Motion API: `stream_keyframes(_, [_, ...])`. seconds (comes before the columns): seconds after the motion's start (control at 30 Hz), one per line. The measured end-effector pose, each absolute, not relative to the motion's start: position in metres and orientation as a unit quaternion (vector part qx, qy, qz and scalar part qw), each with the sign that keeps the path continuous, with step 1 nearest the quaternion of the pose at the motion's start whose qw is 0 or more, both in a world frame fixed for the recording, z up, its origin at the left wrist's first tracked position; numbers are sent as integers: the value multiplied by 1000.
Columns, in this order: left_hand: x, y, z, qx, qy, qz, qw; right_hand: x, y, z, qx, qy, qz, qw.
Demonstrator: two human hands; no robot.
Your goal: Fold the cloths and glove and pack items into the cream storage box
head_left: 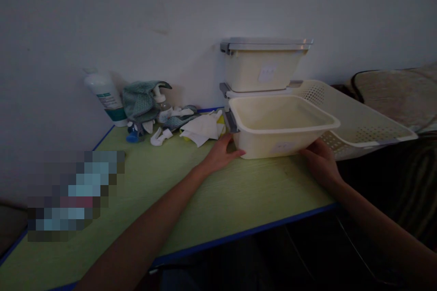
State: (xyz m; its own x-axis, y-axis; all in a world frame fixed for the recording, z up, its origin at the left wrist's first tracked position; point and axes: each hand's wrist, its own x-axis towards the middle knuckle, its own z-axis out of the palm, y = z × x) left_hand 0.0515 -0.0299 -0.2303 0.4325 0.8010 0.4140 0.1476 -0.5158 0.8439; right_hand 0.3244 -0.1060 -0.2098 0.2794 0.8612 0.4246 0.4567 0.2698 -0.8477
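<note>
An open cream plastic storage box stands on the green table, with no lid on it. At its lower left corner, my left hand grips it, the thumb along the front. My right hand holds the lower right side, its fingertips partly hidden by the box. Directly behind is a stack with a lidded cream box on top; its grey lid is closed. The lower part of that stack is mostly hidden by the front box.
A white perforated basket lies at the right, beside a cushion. Along the wall stand a white bottle, a pump bottle, a grey-green cloth and crumpled white papers. A pixelated object lies at left.
</note>
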Motion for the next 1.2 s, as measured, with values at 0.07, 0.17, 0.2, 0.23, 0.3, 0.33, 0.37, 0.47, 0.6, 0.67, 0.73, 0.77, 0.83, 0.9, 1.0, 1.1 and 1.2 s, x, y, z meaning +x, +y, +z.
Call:
stream_keyframes(0.07, [51, -30, -230, 758, 319, 427, 375, 320, -108, -206, -598, -533, 191, 568])
stream_keyframes(0.17, [51, -30, -229, 754, 326, 428, 377, 316, -111, -204, -630, -490, 171, 578])
stream_keyframes(0.2, [52, -30, -229, 751, 326, 431, 379, 316, -112, -204, -635, -483, 159, 582])
stream_keyframes(0.23, [52, -30, -229, 747, 325, 436, 382, 316, -112, -205, -638, -479, 142, 586])
stream_keyframes(0.3, [53, -30, -229, 740, 323, 447, 384, 317, -113, -208, -649, -478, 93, 585])
stream_keyframes(0.33, [53, -31, -228, 737, 324, 454, 382, 317, -114, -209, -657, -478, 67, 579])
stream_keyframes(0.37, [54, -31, -227, 734, 326, 462, 378, 317, -116, -211, -664, -480, 45, 572])
stream_keyframes(0.47, [53, -33, -224, 724, 334, 484, 360, 309, -125, -211, -668, -490, 25, 560])
stream_keyframes(0.6, [48, -33, -218, 701, 358, 520, 332, 286, -144, -206, -613, -603, -28, 509])
stream_keyframes(0.67, [46, -33, -217, 686, 372, 538, 317, 271, -152, -203, -552, -693, -114, 450])
stream_keyframes(0.73, [45, -32, -215, 675, 383, 553, 304, 256, -158, -199, -469, -767, -190, 394])
stream_keyframes(0.77, [45, -31, -215, 670, 386, 560, 297, 248, -159, -196, -432, -795, -210, 370])
stream_keyframes(0.83, [44, -31, -214, 663, 393, 574, 279, 230, -157, -192, -374, -836, -225, 333])
stream_keyframes(0.9, [41, -31, -212, 651, 405, 591, 253, 210, -151, -188, -341, -857, -220, 319])
stream_keyframes(1.0, [31, -29, -209, 619, 442, 618, 201, 176, -131, -183, -369, -864, -176, 294])
stream_keyframes(1.1, [14, -23, -206, 579, 491, 635, 141, 143, -105, -179, -440, -865, -110, 216])
stream_keyframes(1.2, [-4, -16, -205, 546, 538, 636, 86, 117, -80, -179, -496, -848, -86, 164])
